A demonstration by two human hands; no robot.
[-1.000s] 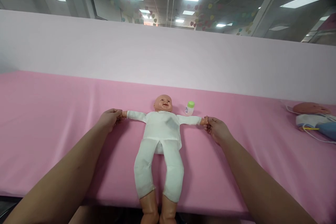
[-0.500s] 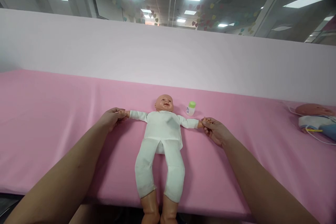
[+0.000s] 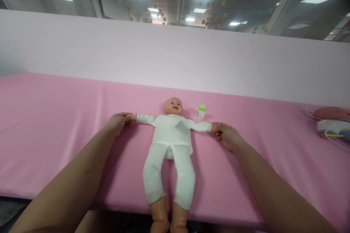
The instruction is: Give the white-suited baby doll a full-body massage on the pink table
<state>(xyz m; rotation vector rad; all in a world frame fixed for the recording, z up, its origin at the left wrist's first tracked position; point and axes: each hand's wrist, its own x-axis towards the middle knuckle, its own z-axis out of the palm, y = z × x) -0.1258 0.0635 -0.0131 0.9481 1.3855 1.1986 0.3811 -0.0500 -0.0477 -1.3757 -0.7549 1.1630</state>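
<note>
A baby doll in a white suit lies on its back on the pink table cover, arms spread wide, bare feet hanging over the near edge. My left hand grips the doll's hand on the left side. My right hand grips the doll's other hand on the right side. A small white bottle with a green cap stands just behind the doll's right-side arm, close to its head.
A second doll with a blue item and thin white and yellow cords lies at the far right of the table. A pale pink panel rises behind the table. Ceiling lights and hanging heart decorations show above.
The doll's right-side arm dipped slightly inward and is stretched out again now. The view has shifted a little, so everything sits slightly further right. Both hands keep their grip.
</note>
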